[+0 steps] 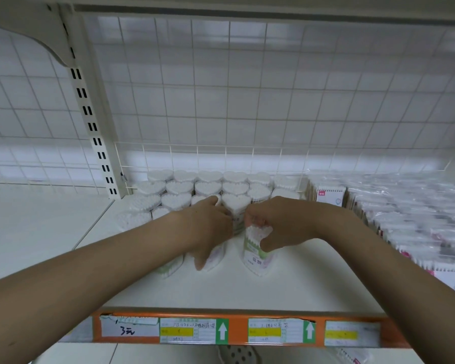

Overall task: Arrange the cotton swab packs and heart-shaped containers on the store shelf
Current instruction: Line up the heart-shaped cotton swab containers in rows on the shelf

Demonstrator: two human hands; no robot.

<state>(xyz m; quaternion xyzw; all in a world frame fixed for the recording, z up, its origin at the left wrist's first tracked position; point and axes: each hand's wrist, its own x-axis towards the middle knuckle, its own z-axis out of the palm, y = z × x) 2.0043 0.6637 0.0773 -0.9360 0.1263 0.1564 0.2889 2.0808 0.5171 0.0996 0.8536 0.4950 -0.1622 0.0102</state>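
The heart-shaped container (258, 248) you were working on stood upright on the white shelf (286, 290), out in front of the block of heart-shaped containers (208, 186) already lined up at the back. Your right hand (281, 224) was wrapped around it from the right, fingers (255, 219) curled over the top rim and the thumb pressed against its label side, so a proper grasp, not just a touch.

Just to its left, your left hand (210, 224) was clamped on a second container (216, 258), thumb down its front. There was another one (168, 269) poking out under your left wrist, which looked tipped over, though I can't say for sure.

My read: you were mid-way through filling the front rows, bringing two containers in at once. The next move would've called for sliding both back snug against the standing rows without knocking the neighbours, keeping the heart points facing the same way.

Off to the right, the cotton swab packs (410, 219) sat in tight rows beside a wire divider (304, 187). The orange price strip (237, 329) ran along the front edge.
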